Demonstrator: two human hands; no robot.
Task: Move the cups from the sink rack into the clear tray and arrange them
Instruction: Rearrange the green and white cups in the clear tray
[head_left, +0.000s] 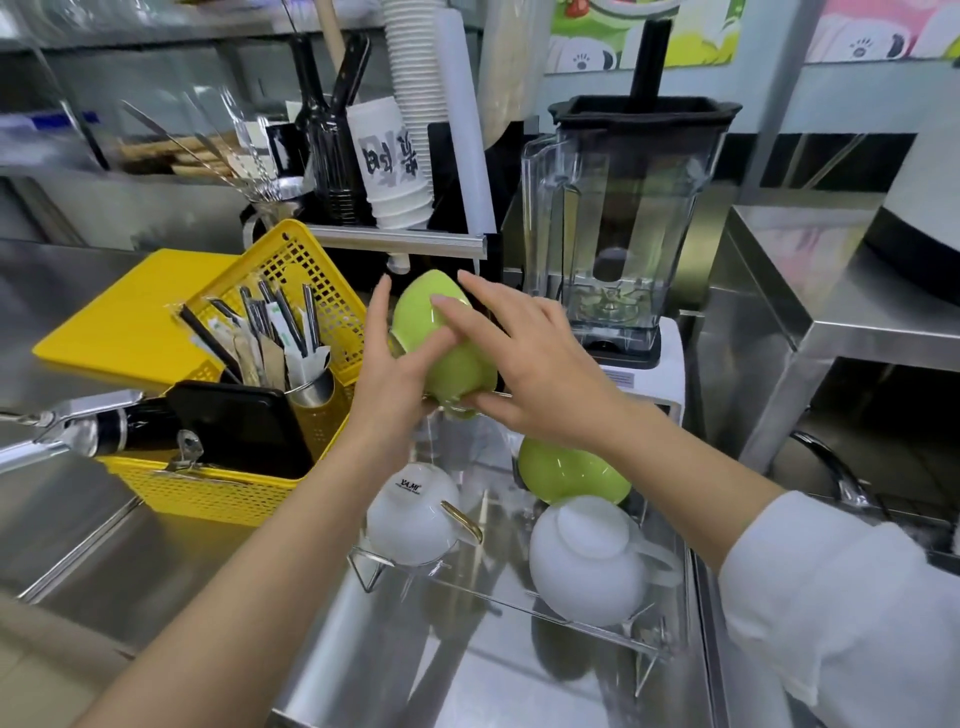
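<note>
Stainless-steel counter (78, 525) and sink surround fill the frame. At centre, two green cups (441, 343), inverted and nested or stacked together, are held above the wire sink rack (519, 608). Left hand (389, 374) cups them from the left side; right hand (524, 364) grips them from the right, fingers spread over the top, thumb beneath. On the rack below remain a third green cup (571, 470), a white cup with gold handle (413, 514) at lower centre, and a larger white cup (587, 561) to its right, all upside down. Just left stands a yellow basket (218, 493) of utensils; a clear blender jug (618, 218) stands close behind at upper right. Clear tray cannot be identified.
</note>
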